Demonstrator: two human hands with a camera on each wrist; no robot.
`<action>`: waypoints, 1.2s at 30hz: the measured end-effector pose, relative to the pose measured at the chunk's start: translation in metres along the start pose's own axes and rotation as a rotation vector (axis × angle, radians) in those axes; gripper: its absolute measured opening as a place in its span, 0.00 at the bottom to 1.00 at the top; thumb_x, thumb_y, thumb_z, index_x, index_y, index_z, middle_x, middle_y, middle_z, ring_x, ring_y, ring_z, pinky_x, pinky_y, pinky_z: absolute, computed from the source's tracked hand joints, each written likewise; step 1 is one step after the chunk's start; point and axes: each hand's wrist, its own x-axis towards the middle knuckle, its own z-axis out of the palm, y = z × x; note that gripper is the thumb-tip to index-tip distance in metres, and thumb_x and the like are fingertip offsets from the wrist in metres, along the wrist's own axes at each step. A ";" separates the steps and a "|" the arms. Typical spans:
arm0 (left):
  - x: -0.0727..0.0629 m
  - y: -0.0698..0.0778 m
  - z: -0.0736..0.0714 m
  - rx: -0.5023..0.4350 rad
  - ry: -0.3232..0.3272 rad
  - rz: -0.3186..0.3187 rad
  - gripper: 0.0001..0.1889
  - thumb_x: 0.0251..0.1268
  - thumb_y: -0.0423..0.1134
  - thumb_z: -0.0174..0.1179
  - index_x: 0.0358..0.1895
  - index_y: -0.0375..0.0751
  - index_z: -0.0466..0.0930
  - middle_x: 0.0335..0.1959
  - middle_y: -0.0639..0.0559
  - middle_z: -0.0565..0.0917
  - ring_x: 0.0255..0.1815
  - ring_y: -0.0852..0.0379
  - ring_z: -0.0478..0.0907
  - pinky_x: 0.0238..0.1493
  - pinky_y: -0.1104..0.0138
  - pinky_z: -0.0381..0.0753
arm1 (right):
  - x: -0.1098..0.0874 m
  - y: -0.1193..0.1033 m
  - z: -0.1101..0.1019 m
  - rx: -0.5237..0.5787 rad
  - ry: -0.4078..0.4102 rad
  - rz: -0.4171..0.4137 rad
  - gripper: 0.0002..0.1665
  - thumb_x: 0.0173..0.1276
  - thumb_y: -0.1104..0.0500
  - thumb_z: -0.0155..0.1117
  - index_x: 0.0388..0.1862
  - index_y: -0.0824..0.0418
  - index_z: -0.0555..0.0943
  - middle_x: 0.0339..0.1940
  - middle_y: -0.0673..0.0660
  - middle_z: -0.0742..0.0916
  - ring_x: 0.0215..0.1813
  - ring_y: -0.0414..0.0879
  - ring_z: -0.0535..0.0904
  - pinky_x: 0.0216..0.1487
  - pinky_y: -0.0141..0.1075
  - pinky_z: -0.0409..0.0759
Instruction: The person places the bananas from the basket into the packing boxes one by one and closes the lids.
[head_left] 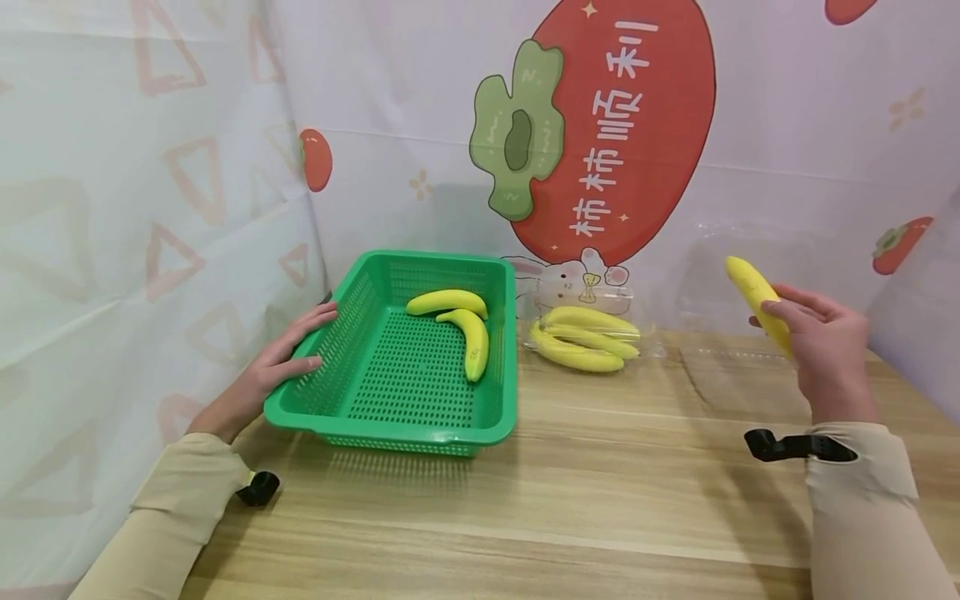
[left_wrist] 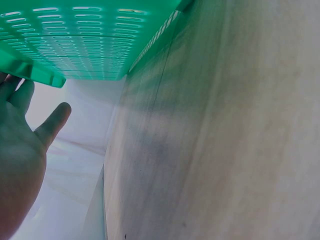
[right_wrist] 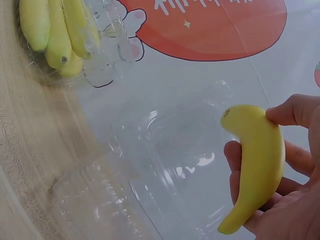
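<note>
My right hand [head_left: 828, 346] grips a yellow banana [head_left: 753, 293] between thumb and fingers, raised over the right side of the table. In the right wrist view the banana [right_wrist: 260, 160] shows whole, in front of an opened clear plastic box [right_wrist: 100, 200]. At the left, my left hand [head_left: 273, 358] rests on the rim of a green plastic basket [head_left: 506, 375], its fingers spread and fairly straight. Inside that basket lie two bananas, one across the back [head_left: 447, 302] and one along the right side [head_left: 475, 346].
Right of the basket, several bananas [head_left: 581, 337] sit in a clear plastic box against the back cloth. Printed cloth [head_left: 412, 100] walls the back and left of the wooden table [head_left: 600, 500]. The opened clear box's lid [head_left: 742, 258] leans upright at the back right.
</note>
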 end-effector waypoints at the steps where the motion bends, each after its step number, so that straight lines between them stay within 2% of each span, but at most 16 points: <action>1: 0.000 0.001 0.000 -0.001 -0.001 0.000 0.33 0.83 0.33 0.48 0.86 0.41 0.54 0.90 0.51 0.47 0.89 0.63 0.42 0.69 0.78 0.55 | 0.000 0.001 -0.001 -0.032 -0.001 0.005 0.28 0.67 0.53 0.80 0.65 0.45 0.87 0.50 0.35 0.81 0.34 0.32 0.90 0.41 0.25 0.75; 4: 0.001 0.002 0.001 -0.004 -0.002 -0.003 0.33 0.83 0.34 0.48 0.86 0.41 0.54 0.90 0.51 0.47 0.89 0.63 0.42 0.69 0.77 0.55 | 0.002 0.004 -0.006 -0.105 -0.024 0.032 0.25 0.69 0.54 0.78 0.65 0.44 0.87 0.39 0.33 0.84 0.34 0.30 0.88 0.38 0.27 0.74; 6: 0.001 0.002 0.002 -0.006 -0.001 -0.002 0.33 0.83 0.34 0.48 0.86 0.41 0.54 0.90 0.50 0.48 0.88 0.66 0.43 0.69 0.78 0.55 | 0.004 0.007 -0.009 -0.198 -0.034 0.051 0.25 0.71 0.53 0.75 0.67 0.42 0.85 0.32 0.30 0.85 0.36 0.28 0.85 0.38 0.28 0.73; 8: 0.002 0.002 0.003 -0.008 0.001 0.004 0.32 0.83 0.33 0.48 0.86 0.40 0.55 0.90 0.49 0.48 0.87 0.68 0.44 0.68 0.79 0.56 | 0.006 0.009 -0.011 -0.316 -0.052 0.067 0.28 0.74 0.49 0.72 0.72 0.42 0.81 0.32 0.27 0.84 0.41 0.30 0.81 0.42 0.30 0.73; 10: 0.002 0.002 0.003 -0.008 0.003 0.008 0.32 0.82 0.33 0.48 0.86 0.39 0.55 0.90 0.49 0.48 0.87 0.70 0.45 0.68 0.80 0.56 | 0.008 0.011 -0.013 -0.437 -0.073 0.088 0.32 0.76 0.45 0.68 0.77 0.42 0.76 0.39 0.25 0.80 0.48 0.35 0.77 0.47 0.34 0.72; 11: 0.002 0.002 0.003 -0.008 0.003 0.007 0.32 0.82 0.33 0.49 0.86 0.39 0.55 0.90 0.49 0.48 0.86 0.70 0.45 0.67 0.80 0.56 | 0.009 0.012 -0.014 -0.497 -0.087 0.097 0.34 0.77 0.42 0.66 0.79 0.42 0.74 0.43 0.27 0.79 0.52 0.39 0.75 0.51 0.36 0.72; 14: 0.002 0.001 0.003 -0.007 0.005 0.007 0.32 0.82 0.33 0.49 0.85 0.39 0.55 0.90 0.47 0.48 0.86 0.71 0.46 0.67 0.80 0.56 | 0.010 0.016 -0.016 -0.587 -0.135 0.125 0.38 0.78 0.39 0.63 0.83 0.44 0.70 0.64 0.49 0.76 0.60 0.51 0.70 0.58 0.48 0.72; 16: 0.001 0.000 0.003 -0.005 0.007 0.009 0.32 0.82 0.33 0.49 0.85 0.39 0.55 0.90 0.47 0.48 0.86 0.71 0.46 0.67 0.80 0.56 | 0.011 0.018 -0.017 -0.628 -0.157 0.134 0.39 0.78 0.39 0.62 0.84 0.47 0.68 0.76 0.63 0.68 0.64 0.57 0.68 0.58 0.51 0.72; 18: 0.001 -0.001 0.002 -0.004 0.009 0.013 0.32 0.82 0.33 0.48 0.85 0.39 0.55 0.90 0.46 0.48 0.86 0.71 0.46 0.67 0.81 0.56 | 0.012 0.021 -0.016 -0.665 -0.169 0.132 0.40 0.79 0.40 0.61 0.84 0.52 0.67 0.83 0.71 0.60 0.65 0.61 0.67 0.56 0.49 0.74; 20: 0.000 -0.002 0.002 -0.002 0.008 0.017 0.32 0.82 0.33 0.48 0.85 0.38 0.55 0.90 0.47 0.48 0.86 0.72 0.45 0.67 0.81 0.55 | 0.013 0.024 -0.015 -0.694 -0.181 0.125 0.42 0.79 0.41 0.61 0.84 0.57 0.66 0.85 0.73 0.56 0.65 0.63 0.67 0.53 0.46 0.75; 21: 0.000 -0.002 0.002 -0.002 0.008 0.017 0.32 0.82 0.33 0.48 0.86 0.38 0.55 0.90 0.47 0.48 0.86 0.73 0.45 0.67 0.82 0.55 | 0.013 0.025 -0.014 -0.710 -0.187 0.118 0.42 0.80 0.41 0.61 0.84 0.59 0.65 0.85 0.74 0.57 0.65 0.63 0.67 0.50 0.42 0.75; 25: -0.001 -0.001 0.001 0.002 0.007 0.016 0.32 0.83 0.33 0.48 0.86 0.39 0.55 0.90 0.47 0.48 0.87 0.71 0.44 0.67 0.81 0.55 | 0.015 0.031 -0.012 -0.745 -0.217 0.088 0.41 0.80 0.45 0.61 0.82 0.64 0.65 0.82 0.77 0.62 0.63 0.64 0.69 0.46 0.39 0.75; 32: -0.001 0.001 0.000 0.001 0.005 -0.006 0.33 0.83 0.34 0.48 0.86 0.41 0.54 0.90 0.48 0.46 0.90 0.57 0.40 0.73 0.73 0.54 | 0.016 0.030 -0.015 -0.839 -0.267 0.036 0.37 0.79 0.52 0.63 0.78 0.70 0.66 0.75 0.80 0.68 0.59 0.66 0.72 0.44 0.40 0.74; 34: -0.001 0.001 0.000 -0.002 0.006 -0.002 0.33 0.83 0.34 0.48 0.86 0.41 0.54 0.90 0.48 0.47 0.90 0.58 0.41 0.72 0.74 0.54 | 0.016 0.030 -0.015 -0.884 -0.289 0.026 0.37 0.77 0.54 0.64 0.77 0.72 0.66 0.73 0.82 0.70 0.58 0.66 0.74 0.43 0.40 0.75; 36: -0.001 0.000 0.000 -0.007 0.007 0.003 0.32 0.83 0.33 0.48 0.86 0.40 0.55 0.90 0.49 0.47 0.89 0.63 0.42 0.70 0.76 0.55 | 0.018 0.030 -0.015 -0.927 -0.315 0.026 0.38 0.76 0.55 0.65 0.76 0.72 0.67 0.72 0.83 0.71 0.59 0.68 0.75 0.42 0.39 0.75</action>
